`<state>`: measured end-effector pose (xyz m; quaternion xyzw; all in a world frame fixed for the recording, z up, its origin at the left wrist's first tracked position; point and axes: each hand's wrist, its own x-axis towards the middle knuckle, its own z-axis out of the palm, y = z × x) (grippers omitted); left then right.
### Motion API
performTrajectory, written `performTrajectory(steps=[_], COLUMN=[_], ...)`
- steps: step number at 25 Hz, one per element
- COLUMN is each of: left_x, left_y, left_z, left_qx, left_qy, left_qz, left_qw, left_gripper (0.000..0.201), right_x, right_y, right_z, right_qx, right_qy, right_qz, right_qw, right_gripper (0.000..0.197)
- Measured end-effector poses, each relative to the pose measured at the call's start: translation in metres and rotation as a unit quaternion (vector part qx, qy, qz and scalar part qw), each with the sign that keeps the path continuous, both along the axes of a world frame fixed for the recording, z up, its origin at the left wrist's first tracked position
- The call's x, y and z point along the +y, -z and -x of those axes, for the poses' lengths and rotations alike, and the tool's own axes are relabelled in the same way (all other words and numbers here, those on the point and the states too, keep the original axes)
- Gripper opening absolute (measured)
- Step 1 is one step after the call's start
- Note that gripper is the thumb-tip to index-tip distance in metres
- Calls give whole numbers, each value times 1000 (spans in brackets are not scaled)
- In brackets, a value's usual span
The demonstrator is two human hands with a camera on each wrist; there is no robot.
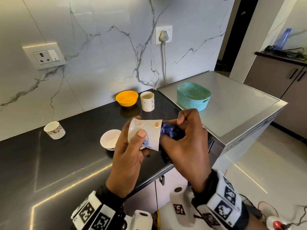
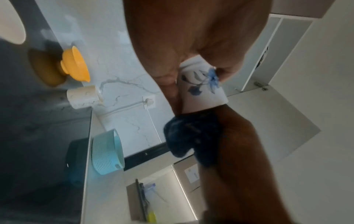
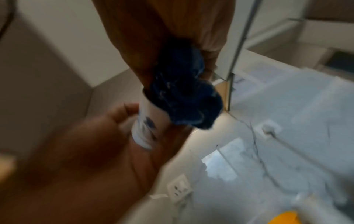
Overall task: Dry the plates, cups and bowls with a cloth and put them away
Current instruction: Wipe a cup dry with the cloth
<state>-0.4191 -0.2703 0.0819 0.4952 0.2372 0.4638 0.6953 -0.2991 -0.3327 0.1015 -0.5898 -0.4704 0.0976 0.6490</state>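
Bright head view with countertop (image 1: 49, 171) glare; both wrist views blurred.

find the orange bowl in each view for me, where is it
Head: orange bowl upper centre, on the black counter by the wall.
Left wrist: upper left, seen sideways.
Right wrist: only an orange sliver, bottom right.
Shared landmark: the hand-held blue-flowered cup.

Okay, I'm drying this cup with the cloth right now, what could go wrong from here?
1. The left hand holds the flowered cup on its side in the air above the counter edge; while the right hand works the blue cloth into its mouth, a wet cup might slip and fall.
2. The small white cup stands close beside the left hand, so a careless move might knock it.
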Motion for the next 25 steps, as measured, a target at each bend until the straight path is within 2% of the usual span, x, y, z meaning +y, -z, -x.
performTrajectory(steps=[1, 2, 4, 5, 6, 7, 8, 9, 10, 11, 12, 14, 15, 18, 20, 22, 24, 25], left_x=[2, 4, 6, 6, 4, 3, 2, 1, 0, 0, 0, 2, 6, 18, 26, 38, 53, 61], left_y=[2, 3, 5, 4, 5, 6, 8, 11, 12, 13, 13, 14, 16, 28, 36, 42, 48, 51], left_z=[3, 5, 6, 4, 2, 0, -3, -3, -2, -2, -4, -1, 3, 13, 18, 22, 32, 39], left_qx=[10, 20, 29, 23, 9, -4, -8, -6, 3, 11, 14, 5, 6, 59, 74, 30, -43, -75], left_qy=[6, 12, 9, 10, 12, 18, 26, 28, 26, 21, 10, -19, -32, -31, -25, -41, -83, -106], left_qz=[-31, -49, -48, -29, 4, 41, 74, 97, 104, 92, 73, 32, 10, -53, -33, 25, 112, 153], left_qw=[999, 999, 998, 999, 1000, 999, 997, 995, 994, 995, 997, 999, 999, 996, 996, 998, 989, 980], left_gripper=[60, 60, 59, 59, 54, 44, 36, 32, 32, 36, 40, 44, 48, 58, 57, 49, 26, 22], right_x=[1, 0, -2, -2, -2, 0, 5, 9, 11, 13, 13, 13, 12, 19, 23, 27, 33, 39], right_y=[-4, -5, -6, -5, -1, 5, 13, 22, 29, 34, 35, 30, 27, 23, 25, 30, 39, 45], right_z=[-4, -10, -14, -11, -9, -10, -14, -20, -24, -23, -20, -4, 4, 2, -10, -22, -34, -38], right_qx=[80, 126, 105, 46, -44, -163, -284, -368, -401, -387, -327, -123, -31, 122, 206, 251, 259, 262], right_qy=[-38, -73, -108, -104, -87, -67, -57, -57, -60, -50, -35, -19, -31, -84, -148, -195, -184, -159], right_qz=[28, 61, 85, 63, 26, -21, -70, -102, -118, -121, -109, -44, -11, 113, 218, 268, 254, 242], right_qw=[996, 987, 985, 991, 995, 984, 955, 923, 906, 913, 938, 991, 999, 982, 942, 909, 913, 921], right_gripper=[48, 49, 50, 49, 49, 49, 46, 42, 39, 38, 39, 39, 38, 33, 37, 30, 21, 18])
